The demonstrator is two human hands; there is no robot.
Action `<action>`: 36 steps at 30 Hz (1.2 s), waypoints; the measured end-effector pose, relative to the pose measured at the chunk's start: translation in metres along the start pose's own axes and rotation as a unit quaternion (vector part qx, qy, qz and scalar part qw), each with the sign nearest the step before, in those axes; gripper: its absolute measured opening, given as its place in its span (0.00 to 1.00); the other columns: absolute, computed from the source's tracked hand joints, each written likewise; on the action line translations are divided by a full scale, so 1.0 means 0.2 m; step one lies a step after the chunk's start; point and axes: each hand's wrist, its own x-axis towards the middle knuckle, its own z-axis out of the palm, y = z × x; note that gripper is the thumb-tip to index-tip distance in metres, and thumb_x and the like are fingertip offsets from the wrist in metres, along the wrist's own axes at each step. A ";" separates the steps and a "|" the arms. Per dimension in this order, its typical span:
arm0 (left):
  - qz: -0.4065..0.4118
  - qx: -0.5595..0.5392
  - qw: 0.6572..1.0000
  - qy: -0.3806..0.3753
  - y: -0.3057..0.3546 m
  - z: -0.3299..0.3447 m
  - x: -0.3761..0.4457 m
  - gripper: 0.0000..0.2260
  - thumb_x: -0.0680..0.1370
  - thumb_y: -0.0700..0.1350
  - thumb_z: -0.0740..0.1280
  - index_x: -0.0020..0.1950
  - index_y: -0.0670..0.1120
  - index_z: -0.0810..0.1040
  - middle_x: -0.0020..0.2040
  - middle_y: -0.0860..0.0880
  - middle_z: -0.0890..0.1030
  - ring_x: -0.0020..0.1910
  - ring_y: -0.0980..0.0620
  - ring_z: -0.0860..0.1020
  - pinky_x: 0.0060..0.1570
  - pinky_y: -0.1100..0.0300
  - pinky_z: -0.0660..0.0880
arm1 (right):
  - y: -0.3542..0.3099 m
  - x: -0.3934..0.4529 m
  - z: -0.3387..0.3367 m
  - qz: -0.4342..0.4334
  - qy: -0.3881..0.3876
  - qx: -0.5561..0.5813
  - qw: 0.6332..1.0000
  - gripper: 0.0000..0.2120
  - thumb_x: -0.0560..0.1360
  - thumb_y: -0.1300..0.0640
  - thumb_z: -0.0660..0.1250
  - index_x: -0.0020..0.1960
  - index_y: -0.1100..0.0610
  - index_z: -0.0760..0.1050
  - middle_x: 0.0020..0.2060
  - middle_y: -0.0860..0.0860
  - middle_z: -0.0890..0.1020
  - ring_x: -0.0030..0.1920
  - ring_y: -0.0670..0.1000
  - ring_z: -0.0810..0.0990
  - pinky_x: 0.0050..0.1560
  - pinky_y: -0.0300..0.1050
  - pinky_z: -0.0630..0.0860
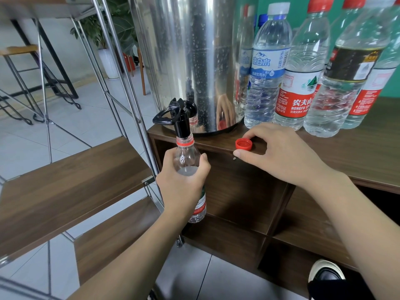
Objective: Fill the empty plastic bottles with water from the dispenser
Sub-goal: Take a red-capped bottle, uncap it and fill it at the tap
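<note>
Left hand (184,182) grips a bottle (187,161) upright, neck at the black tap (180,120) | right hand (279,154) pinches a red cap (244,144) on the bench (357,152) (near its edge) | steel dispenser (186,57) and capped bottles (300,68) behind.

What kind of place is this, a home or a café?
Probably a café or office break area: a steel dispenser on a wooden counter, bar stools on tiled floor, and a potted plant.

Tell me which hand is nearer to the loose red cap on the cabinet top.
Right. The right hand pinches the red cap between thumb and fingers on the cabinet top. The left hand is lower and further left, gripping the uncapped bottle under the dispenser tap.
</note>
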 end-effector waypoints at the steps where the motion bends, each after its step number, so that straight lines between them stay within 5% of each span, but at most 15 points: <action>1: -0.002 0.000 1.000 0.000 0.00 0.00 0.00 0.12 0.74 0.53 0.76 0.53 0.53 0.79 0.46 0.60 0.84 0.47 0.59 0.83 0.51 0.60 0.79 | 0.00 0.00 0.00 -0.001 0.000 -0.001 1.000 0.18 0.72 0.34 0.68 0.54 0.45 0.79 0.51 0.41 0.79 0.55 0.45 0.76 0.59 0.46 0.73; 36: 0.001 -0.002 1.000 -0.007 0.00 0.00 0.00 0.12 0.75 0.52 0.77 0.55 0.53 0.79 0.47 0.60 0.84 0.48 0.59 0.83 0.52 0.60 0.79 | 0.00 0.00 0.00 -0.008 0.002 -0.009 1.000 0.18 0.73 0.33 0.67 0.54 0.44 0.78 0.51 0.40 0.79 0.55 0.44 0.76 0.60 0.48 0.74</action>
